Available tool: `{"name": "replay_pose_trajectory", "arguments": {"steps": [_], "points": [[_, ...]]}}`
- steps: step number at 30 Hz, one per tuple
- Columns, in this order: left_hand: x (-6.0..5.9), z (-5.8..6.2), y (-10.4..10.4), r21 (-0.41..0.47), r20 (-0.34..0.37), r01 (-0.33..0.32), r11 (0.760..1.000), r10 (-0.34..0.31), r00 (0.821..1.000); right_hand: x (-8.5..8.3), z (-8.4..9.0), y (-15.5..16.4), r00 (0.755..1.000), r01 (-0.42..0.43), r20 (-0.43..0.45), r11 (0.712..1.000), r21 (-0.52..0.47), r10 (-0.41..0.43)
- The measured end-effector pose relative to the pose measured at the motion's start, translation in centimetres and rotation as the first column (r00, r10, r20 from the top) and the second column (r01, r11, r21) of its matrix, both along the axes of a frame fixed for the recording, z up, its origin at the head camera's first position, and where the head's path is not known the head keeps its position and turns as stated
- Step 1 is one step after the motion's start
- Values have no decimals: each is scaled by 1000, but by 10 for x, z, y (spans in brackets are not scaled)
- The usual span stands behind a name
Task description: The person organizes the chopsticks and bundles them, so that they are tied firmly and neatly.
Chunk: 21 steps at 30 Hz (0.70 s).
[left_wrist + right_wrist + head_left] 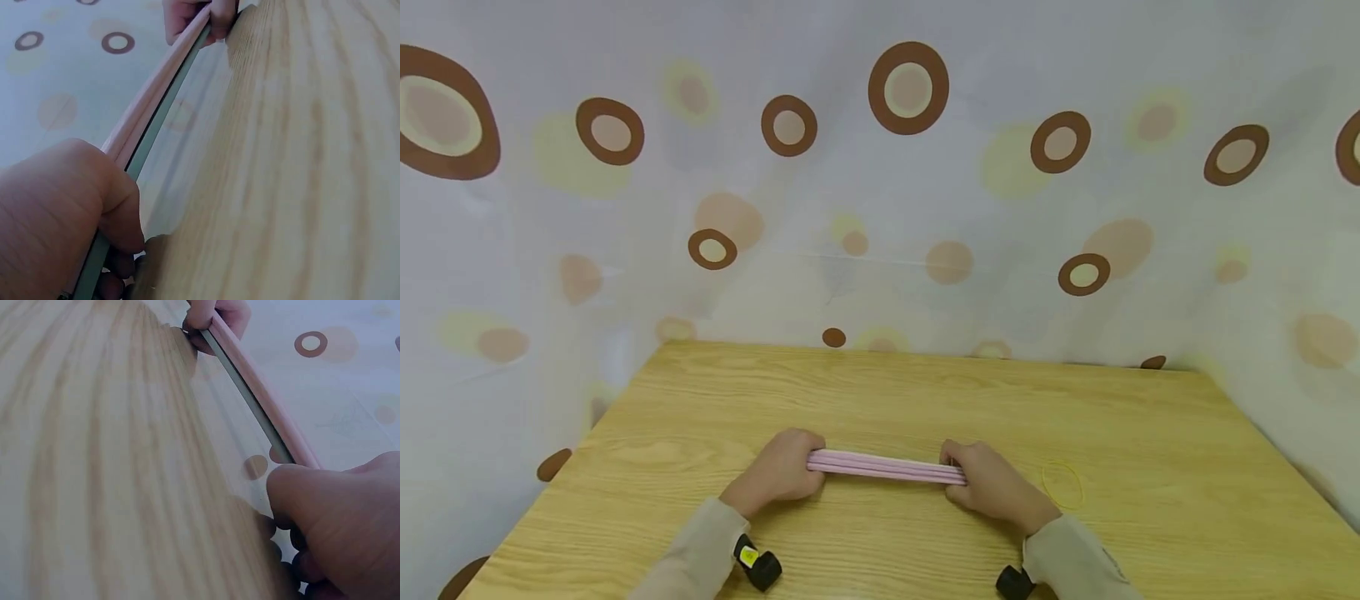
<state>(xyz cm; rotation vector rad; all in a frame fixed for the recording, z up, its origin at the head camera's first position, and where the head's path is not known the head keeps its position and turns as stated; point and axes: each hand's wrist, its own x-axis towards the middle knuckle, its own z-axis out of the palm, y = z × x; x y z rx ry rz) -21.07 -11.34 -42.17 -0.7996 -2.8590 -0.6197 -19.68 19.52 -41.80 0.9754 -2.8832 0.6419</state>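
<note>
A long, narrow pink folded bundle (886,466), with several layers along its near side, is held level above the table (865,400). My left hand (786,467) grips its left end and my right hand (992,486) grips its right end. In the left wrist view, the bundle (147,119) shows a grey-green layer beneath the pink one, with a dark gap between them. The right wrist view shows the same two layers on the bundle (265,403), with the right thumb (290,487) bent against it. What exactly the bundle is cannot be told.
A thin yellow rubber band (1082,487) lies on the table just right of my right hand. Behind and beside the wood-grain table hangs a pale curtain (865,192) with brown rings and spots. Small black devices (762,568) sit at both wrists.
</note>
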Motion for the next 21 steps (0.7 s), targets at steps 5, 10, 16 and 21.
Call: {"name": "replay_pose_trajectory", "arguments": {"steps": [5, 10, 16, 21], "points": [[3, -2, 5, -29, 14, -50, 998, 51, 999, -1, -4, 7, 1000, 21, 15, 996, -92, -20], [3, 1, 7, -8, 16, -54, 999, 54, 998, -3, 1, 10, 999, 41, 24, 967, -251, -36], [4, 1, 9, 73, 83, -47, 996, 41, 996, 0, 6, 10, 994, 59, 108, 934, -354, -22], [3, 0, 10, 156, 135, -35, 987, 14, 991, 2, 6, 6, 971, 174, 225, 886, -430, -82]]}}
